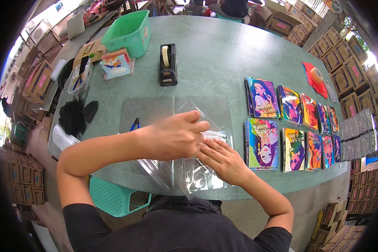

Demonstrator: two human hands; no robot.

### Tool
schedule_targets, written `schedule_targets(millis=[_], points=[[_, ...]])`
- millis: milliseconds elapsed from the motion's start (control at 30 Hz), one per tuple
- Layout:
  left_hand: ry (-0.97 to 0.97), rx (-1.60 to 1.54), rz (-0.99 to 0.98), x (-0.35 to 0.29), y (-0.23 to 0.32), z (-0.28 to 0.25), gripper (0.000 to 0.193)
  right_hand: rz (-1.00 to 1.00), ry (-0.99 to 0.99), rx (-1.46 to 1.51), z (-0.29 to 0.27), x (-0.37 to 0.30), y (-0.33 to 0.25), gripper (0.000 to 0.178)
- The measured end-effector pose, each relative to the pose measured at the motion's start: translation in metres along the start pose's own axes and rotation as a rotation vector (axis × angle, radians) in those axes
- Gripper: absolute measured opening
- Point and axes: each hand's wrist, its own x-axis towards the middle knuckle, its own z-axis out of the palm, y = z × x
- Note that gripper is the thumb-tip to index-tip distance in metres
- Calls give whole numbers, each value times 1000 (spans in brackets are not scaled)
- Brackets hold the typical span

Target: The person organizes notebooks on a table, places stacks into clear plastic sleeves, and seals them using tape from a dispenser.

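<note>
My left hand (172, 134) reaches across the middle of the near table area, its fingers bent and closed; what they hold, if anything, is hidden, and the wrist is blurred. Touching it at the fingertips, my right hand (222, 161) lies with its fingers stretched out over clear plastic bags (197, 178). These shiny bags spread under both hands toward the table's near edge. A small white item (215, 135) shows in part just beyond the right fingers. Blue-handled pliers (135, 124) lie left of the hands, partly behind my left forearm.
Stacked spiral notebooks (262, 143) with colourful covers stand in two rows at right, beside clear packaged strips (357, 130). Beyond the hands are a black tape dispenser (168, 67) and a green basket (128, 33). Black bristles (72, 115) lie left; a green stool (113, 196) stands below.
</note>
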Motion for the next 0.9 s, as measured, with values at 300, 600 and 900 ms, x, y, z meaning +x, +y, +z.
schedule_targets(millis=[300, 600, 900], points=[[-211, -118, -116, 11, -2, 4, 8, 24, -1, 27, 2, 0, -6, 48], [290, -796, -986, -37, 8, 19, 42, 48, 217, -248, -1, 3, -16, 49], [511, -240, -695, -77, 71, 31, 50, 93, 46, 143, -16, 6, -5, 65]])
